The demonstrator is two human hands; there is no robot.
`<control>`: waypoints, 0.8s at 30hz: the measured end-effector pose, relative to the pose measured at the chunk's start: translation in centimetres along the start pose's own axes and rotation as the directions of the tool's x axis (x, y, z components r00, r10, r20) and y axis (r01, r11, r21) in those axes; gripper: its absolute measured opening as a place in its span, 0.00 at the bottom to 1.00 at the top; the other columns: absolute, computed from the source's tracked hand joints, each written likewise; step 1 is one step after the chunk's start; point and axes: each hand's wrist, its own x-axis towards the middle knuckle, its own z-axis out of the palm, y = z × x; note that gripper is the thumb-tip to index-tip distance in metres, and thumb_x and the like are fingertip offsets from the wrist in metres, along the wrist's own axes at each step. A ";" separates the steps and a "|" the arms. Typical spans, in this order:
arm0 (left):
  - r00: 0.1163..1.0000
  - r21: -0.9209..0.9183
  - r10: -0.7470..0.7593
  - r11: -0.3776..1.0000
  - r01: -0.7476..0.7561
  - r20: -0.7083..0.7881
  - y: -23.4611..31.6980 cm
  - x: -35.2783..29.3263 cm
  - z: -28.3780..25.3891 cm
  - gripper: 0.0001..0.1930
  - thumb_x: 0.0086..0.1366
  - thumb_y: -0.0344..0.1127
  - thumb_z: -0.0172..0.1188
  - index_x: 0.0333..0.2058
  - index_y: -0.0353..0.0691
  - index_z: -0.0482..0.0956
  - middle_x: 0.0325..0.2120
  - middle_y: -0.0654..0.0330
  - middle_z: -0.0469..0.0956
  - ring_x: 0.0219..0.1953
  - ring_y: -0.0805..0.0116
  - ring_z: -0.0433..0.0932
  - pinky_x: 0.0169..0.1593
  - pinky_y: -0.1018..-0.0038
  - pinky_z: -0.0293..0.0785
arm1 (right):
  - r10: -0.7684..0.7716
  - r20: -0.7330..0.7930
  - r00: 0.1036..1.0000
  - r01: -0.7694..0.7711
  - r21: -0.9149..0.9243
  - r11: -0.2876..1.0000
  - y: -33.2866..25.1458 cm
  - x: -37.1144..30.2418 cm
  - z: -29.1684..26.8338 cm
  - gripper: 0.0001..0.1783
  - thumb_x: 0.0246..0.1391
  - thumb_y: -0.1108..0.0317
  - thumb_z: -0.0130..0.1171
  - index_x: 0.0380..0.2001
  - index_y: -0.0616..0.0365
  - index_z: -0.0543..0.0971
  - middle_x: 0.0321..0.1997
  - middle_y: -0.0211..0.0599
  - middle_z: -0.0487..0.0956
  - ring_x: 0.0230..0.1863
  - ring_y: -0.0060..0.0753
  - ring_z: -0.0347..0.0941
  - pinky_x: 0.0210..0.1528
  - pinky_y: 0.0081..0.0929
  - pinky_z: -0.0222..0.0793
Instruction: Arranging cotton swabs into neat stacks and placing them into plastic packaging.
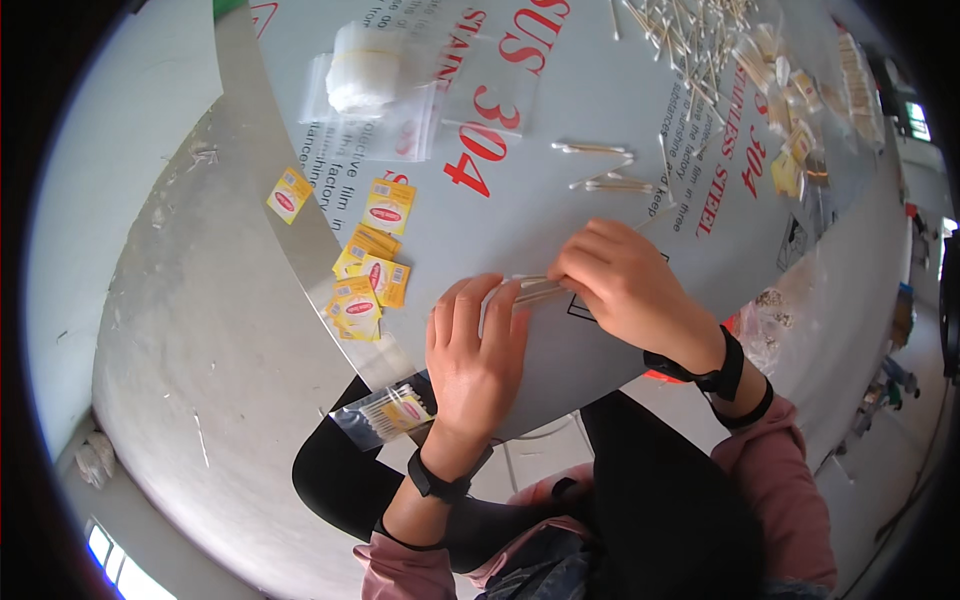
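Note:
A small bundle of cotton swabs (538,291) spans the gap between my two hands, just above the near part of the table. The fingers of my left hand (472,345) are closed around its left end. At the other end my right hand (625,285) pinches the swabs, its fingertips bent together. How many swabs are in the bundle is hidden by the fingers. Beyond my right hand several loose cotton swabs (615,185) lie on the table. Close to my left wrist, a clear plastic bag (385,415) with swabs and a yellow card rests at the table edge.
Left of my hands lie several yellow cards (368,280), one more yellow card (289,195) apart at the edge. A stack of clear bags (365,85) is at the far left of the table (560,400). Swabs (690,40) are heaped far right, beside bundled swabs (780,80).

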 end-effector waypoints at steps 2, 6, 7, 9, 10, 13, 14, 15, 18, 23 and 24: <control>0.999 0.010 0.024 1.000 -0.024 0.024 0.3 -0.4 0.5 0.25 0.54 0.27 0.68 0.52 0.37 0.75 0.53 0.52 0.73 0.56 0.51 0.73 0.55 0.60 0.71 | 0.100 -0.118 0.988 -0.080 0.165 0.983 -0.1 -0.6 0.2 0.10 0.43 0.82 0.63 0.30 0.58 0.77 0.31 0.35 0.75 0.37 0.43 0.72 0.40 0.37 0.68; 0.993 0.090 0.015 0.996 -0.026 0.119 2.1 -1.0 1.5 0.39 0.58 0.35 0.67 0.66 0.32 0.61 0.68 0.47 0.60 0.71 0.47 0.58 0.69 0.51 0.56 | 0.100 -0.282 0.954 -0.081 0.080 0.994 0.6 -0.1 0.4 0.09 0.45 0.81 0.64 0.30 0.58 0.77 0.33 0.35 0.76 0.37 0.44 0.72 0.39 0.39 0.67; 0.993 0.083 0.023 0.996 -0.033 0.119 2.5 -1.2 1.8 0.39 0.58 0.35 0.67 0.66 0.32 0.61 0.68 0.47 0.60 0.71 0.47 0.58 0.69 0.51 0.56 | 0.061 -0.238 0.969 -0.050 0.054 0.997 0.8 0.1 0.7 0.10 0.46 0.80 0.63 0.32 0.57 0.77 0.34 0.34 0.76 0.38 0.44 0.72 0.41 0.39 0.68; 0.978 0.152 0.016 0.987 -0.049 0.209 2.9 -1.9 2.6 0.43 0.61 0.44 0.64 0.69 0.31 0.56 0.71 0.46 0.55 0.73 0.46 0.52 0.72 0.48 0.46 | 0.025 -0.194 0.981 -0.021 0.025 0.999 1.1 0.0 0.5 0.10 0.47 0.79 0.62 0.34 0.56 0.77 0.35 0.34 0.77 0.39 0.44 0.73 0.43 0.39 0.69; 0.963 0.275 0.026 0.956 -0.103 0.270 3.1 -2.1 3.0 0.45 0.61 0.53 0.63 0.69 0.31 0.56 0.71 0.46 0.54 0.74 0.48 0.51 0.73 0.49 0.43 | 0.034 -0.241 0.970 -0.027 0.035 0.999 1.1 -0.1 0.4 0.11 0.47 0.79 0.62 0.36 0.56 0.77 0.38 0.34 0.78 0.41 0.45 0.73 0.45 0.39 0.69; 0.938 0.284 -0.062 0.958 -0.041 0.342 3.5 -1.9 3.6 0.48 0.59 0.58 0.62 0.69 0.31 0.56 0.71 0.46 0.54 0.74 0.50 0.49 0.73 0.49 0.44 | 0.145 -0.324 0.935 -0.137 0.046 0.989 2.5 0.1 -2.1 0.16 0.48 0.79 0.64 0.43 0.57 0.79 0.46 0.37 0.80 0.50 0.46 0.74 0.54 0.38 0.69; 0.942 0.346 -0.048 0.935 -0.074 0.331 3.2 -2.2 4.1 0.50 0.59 0.63 0.59 0.69 0.30 0.56 0.71 0.47 0.54 0.75 0.52 0.49 0.73 0.49 0.43 | 0.129 -0.328 0.936 -0.136 0.003 0.991 3.2 0.5 -3.2 0.17 0.48 0.79 0.64 0.44 0.57 0.79 0.46 0.37 0.79 0.50 0.46 0.73 0.54 0.38 0.69; 0.941 0.353 -0.054 0.933 -0.072 0.333 3.0 -2.2 4.1 0.50 0.59 0.63 0.59 0.69 0.30 0.56 0.71 0.47 0.54 0.75 0.52 0.49 0.73 0.49 0.43 | 0.116 -0.331 0.936 -0.134 -0.033 0.990 3.9 0.7 -3.8 0.19 0.48 0.79 0.64 0.46 0.58 0.78 0.47 0.37 0.79 0.51 0.46 0.72 0.54 0.38 0.69; 0.941 0.349 -0.051 0.934 -0.073 0.334 3.2 -1.8 4.3 0.50 0.59 0.65 0.56 0.69 0.30 0.56 0.71 0.47 0.54 0.74 0.52 0.49 0.73 0.50 0.43 | 0.082 -0.257 0.963 -0.108 -0.088 0.990 5.9 1.2 -5.0 0.19 0.48 0.78 0.65 0.45 0.59 0.77 0.46 0.37 0.78 0.51 0.44 0.72 0.52 0.36 0.69; 0.940 0.402 -0.045 0.910 -0.101 0.339 3.5 -1.9 4.2 0.51 0.59 0.66 0.56 0.69 0.31 0.56 0.71 0.48 0.54 0.74 0.52 0.49 0.73 0.50 0.44 | 0.079 -0.156 0.985 -0.085 -0.032 0.996 7.7 1.8 -4.4 0.12 0.47 0.78 0.65 0.37 0.60 0.76 0.39 0.35 0.76 0.43 0.43 0.71 0.46 0.37 0.68; 0.938 0.405 -0.050 0.909 -0.099 0.342 3.5 -2.1 4.2 0.51 0.59 0.66 0.56 0.69 0.31 0.56 0.71 0.48 0.54 0.74 0.52 0.49 0.73 0.50 0.44 | 0.069 -0.150 0.986 -0.070 -0.001 0.998 7.6 2.0 -3.9 0.10 0.48 0.78 0.64 0.34 0.60 0.76 0.36 0.35 0.75 0.40 0.43 0.71 0.44 0.37 0.68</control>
